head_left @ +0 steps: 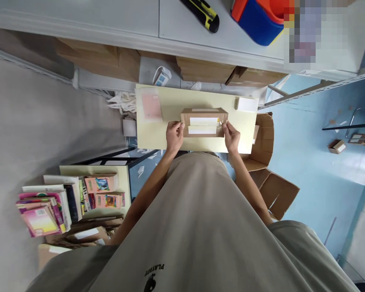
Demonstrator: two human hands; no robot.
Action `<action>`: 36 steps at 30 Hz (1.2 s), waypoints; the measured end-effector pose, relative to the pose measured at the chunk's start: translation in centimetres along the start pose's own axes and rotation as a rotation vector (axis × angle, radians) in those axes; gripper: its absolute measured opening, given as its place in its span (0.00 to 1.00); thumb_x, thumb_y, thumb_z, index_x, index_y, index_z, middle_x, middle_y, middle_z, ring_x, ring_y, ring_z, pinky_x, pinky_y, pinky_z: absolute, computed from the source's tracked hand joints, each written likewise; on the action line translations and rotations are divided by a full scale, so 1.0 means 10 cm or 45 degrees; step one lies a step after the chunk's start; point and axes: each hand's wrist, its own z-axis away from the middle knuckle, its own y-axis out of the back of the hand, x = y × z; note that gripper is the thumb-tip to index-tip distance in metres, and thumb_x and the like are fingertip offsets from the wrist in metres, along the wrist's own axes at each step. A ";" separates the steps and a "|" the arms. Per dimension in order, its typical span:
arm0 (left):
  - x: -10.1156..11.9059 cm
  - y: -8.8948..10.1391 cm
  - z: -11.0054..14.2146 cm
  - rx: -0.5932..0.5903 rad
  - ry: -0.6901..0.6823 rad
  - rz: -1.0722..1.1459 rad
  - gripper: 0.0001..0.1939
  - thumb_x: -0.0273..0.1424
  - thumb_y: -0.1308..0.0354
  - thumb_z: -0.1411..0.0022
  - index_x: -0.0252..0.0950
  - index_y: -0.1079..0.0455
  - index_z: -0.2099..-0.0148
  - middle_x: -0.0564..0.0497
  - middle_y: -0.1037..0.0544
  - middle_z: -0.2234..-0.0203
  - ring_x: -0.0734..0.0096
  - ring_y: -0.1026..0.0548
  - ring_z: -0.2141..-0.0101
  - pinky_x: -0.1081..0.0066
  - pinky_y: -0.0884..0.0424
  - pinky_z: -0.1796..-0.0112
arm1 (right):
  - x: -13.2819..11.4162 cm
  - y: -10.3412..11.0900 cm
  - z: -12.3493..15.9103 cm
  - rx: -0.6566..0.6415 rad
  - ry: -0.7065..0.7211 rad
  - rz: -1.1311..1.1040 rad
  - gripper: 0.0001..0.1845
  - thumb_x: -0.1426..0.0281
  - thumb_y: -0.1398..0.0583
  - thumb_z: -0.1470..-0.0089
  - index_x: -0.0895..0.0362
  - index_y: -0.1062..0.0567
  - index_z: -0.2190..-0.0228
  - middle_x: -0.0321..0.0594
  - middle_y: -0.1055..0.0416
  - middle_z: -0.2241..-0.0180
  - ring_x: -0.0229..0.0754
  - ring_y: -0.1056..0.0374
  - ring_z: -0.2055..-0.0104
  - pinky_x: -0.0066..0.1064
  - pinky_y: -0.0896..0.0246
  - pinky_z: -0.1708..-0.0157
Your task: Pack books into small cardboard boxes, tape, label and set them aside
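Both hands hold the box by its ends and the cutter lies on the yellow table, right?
No, the head view shows the cutter on the grey shelf, not the table. The left hand and right hand do hold the box by its ends.

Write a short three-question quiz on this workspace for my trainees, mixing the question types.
1. True or false: the left hand and right hand both touch the cardboard box.
2. Where is the white block? A) on the floor; B) near the right end of the yellow tabletop; C) inside the cardboard box.
3. Fill in: the cutter on the grey shelf is black and ____.
Key: 1 true; 2 B; 3 yellow.
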 end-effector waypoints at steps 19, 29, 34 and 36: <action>-0.87 -0.03 -0.34 -0.252 0.376 0.046 0.20 0.22 0.41 0.32 0.32 0.15 0.43 0.34 0.11 0.39 0.50 0.15 0.38 0.52 0.23 0.31 | 0.59 -0.73 -0.37 -0.119 -0.160 -0.351 0.29 0.68 0.51 0.27 0.65 0.21 0.37 0.63 0.18 0.35 0.41 0.22 0.40 0.31 0.26 0.44; -0.80 -0.26 -1.14 -0.133 0.137 0.412 0.30 0.53 0.29 0.27 0.39 0.20 0.34 0.34 0.14 0.36 0.44 0.18 0.32 0.44 0.25 0.28 | 0.53 -0.82 -0.95 0.093 -0.130 -0.890 0.49 0.29 0.40 0.37 0.54 0.21 0.36 0.61 0.17 0.38 0.58 0.19 0.44 0.54 0.19 0.40; -0.68 -0.04 -0.91 -0.078 0.063 0.506 0.45 0.74 0.46 0.26 0.41 0.21 0.33 0.34 0.14 0.37 0.42 0.18 0.31 0.45 0.22 0.31 | 0.56 -0.73 -0.67 0.133 -0.016 -1.005 0.54 0.21 0.44 0.37 0.49 0.24 0.31 0.57 0.19 0.35 0.60 0.16 0.41 0.55 0.17 0.40; -0.62 0.04 -0.78 -0.092 0.047 0.533 0.48 0.77 0.53 0.25 0.41 0.21 0.34 0.34 0.13 0.39 0.42 0.17 0.32 0.46 0.20 0.33 | 0.55 -0.68 -0.56 0.144 -0.008 -1.032 0.53 0.21 0.47 0.35 0.49 0.23 0.33 0.55 0.19 0.34 0.61 0.18 0.38 0.55 0.16 0.40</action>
